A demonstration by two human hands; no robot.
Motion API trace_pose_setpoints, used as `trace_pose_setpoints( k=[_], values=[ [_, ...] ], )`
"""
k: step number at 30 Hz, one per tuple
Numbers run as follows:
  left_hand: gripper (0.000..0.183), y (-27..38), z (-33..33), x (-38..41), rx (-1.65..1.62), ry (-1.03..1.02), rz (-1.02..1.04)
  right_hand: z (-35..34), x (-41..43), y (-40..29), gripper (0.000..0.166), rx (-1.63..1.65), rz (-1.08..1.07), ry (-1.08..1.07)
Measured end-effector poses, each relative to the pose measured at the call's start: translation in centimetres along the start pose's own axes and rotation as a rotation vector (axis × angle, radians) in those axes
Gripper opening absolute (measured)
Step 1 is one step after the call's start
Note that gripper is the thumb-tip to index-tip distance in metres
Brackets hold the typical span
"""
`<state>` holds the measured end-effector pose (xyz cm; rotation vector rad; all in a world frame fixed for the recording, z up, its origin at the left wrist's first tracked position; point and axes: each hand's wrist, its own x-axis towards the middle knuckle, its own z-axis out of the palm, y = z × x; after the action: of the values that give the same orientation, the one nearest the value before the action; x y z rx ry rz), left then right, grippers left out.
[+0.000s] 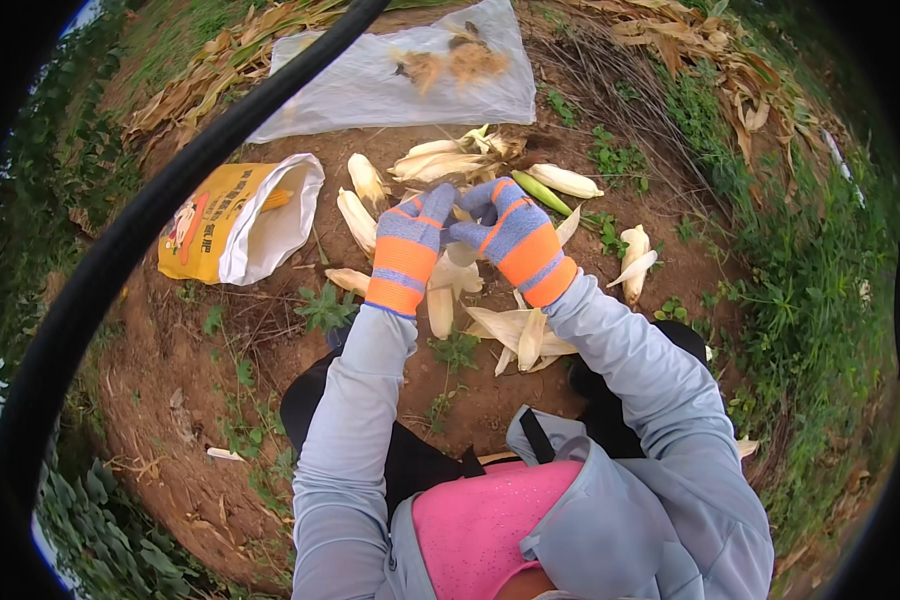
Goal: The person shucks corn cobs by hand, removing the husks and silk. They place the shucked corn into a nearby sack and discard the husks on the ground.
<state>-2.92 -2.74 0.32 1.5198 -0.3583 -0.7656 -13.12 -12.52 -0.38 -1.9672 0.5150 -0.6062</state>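
Observation:
Both hands wear grey knit gloves with orange bands and meet over a pile of corn. My left hand and my right hand have their fingertips curled close together at pale, dry husk; the gloves hide most of what lies between them. Husk leaves hang below the fingers. Several unhusked corn ears lie just beyond the hands, with a green-husked ear to the right. Nearer my body are loose corn husks. A yellow and white sack, lying open at the left, has a yellow corn cob inside.
A white plastic sheet with corn silk on it lies at the far side. One husk-covered ear rests on the soil at right. Dry stalks, weeds and green plants border the ground. A black cable crosses the upper left of the view.

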Motion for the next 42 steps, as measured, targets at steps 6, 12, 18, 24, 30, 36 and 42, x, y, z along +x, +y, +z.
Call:
trace_pose_setpoints(
  k=[6, 12, 18, 24, 30, 36, 42],
  values=[
    [0.023, 0.3, 1.0, -0.7, -0.141, -0.037, -0.002, 0.1, 0.6, -0.1, 0.024, 0.088, 0.149, -0.021],
    [0.023, -0.9, 0.7, 0.0, -0.232, -0.09, -0.02, -0.7, 0.4, -0.3, 0.016, 0.138, 0.129, -0.065],
    [0.023, -1.0, 0.5, 0.2, -0.247, -0.128, 0.027, -1.0, 0.7, 1.7, 0.015, 0.183, 0.116, -0.061],
    [0.024, -1.5, 0.3, -0.2, -0.01, -0.022, 0.005, -0.8, 0.4, 2.2, 0.012, 0.107, 0.169, -0.048],
    [0.024, -1.3, 0.5, -0.9, -0.209, -0.07, 0.002, -2.4, 1.0, 1.7, 0.016, 0.239, 0.145, -0.045],
    [0.024, -1.0, 0.6, 0.1, -0.141, -0.092, 0.017, -0.9, 0.5, 2.4, 0.023, 0.037, 0.046, -0.064],
    [0.024, -1.1, 0.2, 0.2, 0.013, -0.177, 0.124, -1.6, 0.6, 1.4, 0.017, 0.124, 0.222, -0.119]
  ],
)
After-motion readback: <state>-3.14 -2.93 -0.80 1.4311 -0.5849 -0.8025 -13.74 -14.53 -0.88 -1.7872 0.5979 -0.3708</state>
